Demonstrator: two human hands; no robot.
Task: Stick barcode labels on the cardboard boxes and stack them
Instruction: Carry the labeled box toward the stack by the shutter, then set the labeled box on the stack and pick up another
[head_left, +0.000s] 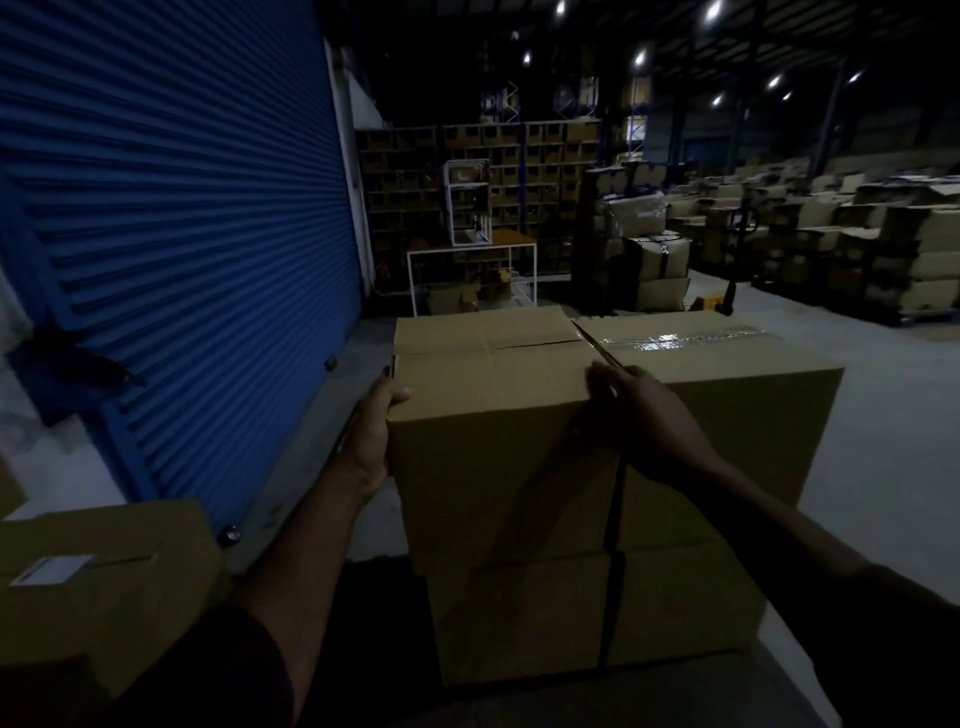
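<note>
Left hand (371, 431) grips the near-left vertical edge of the upper-left cardboard box (493, 415), thumb wrapped onto the front face; right hand (639, 415) sits at that box's right edge with fingers reaching into the seam against the taped neighbour box (727, 405), though too dark to tell how they curl. Likely a two-sided hold to square the box flush on the lower boxes (519, 613). No label visible on this box; a labelled box (104, 587) sits well apart at lower left, near the blue shutter (171, 234).
</note>
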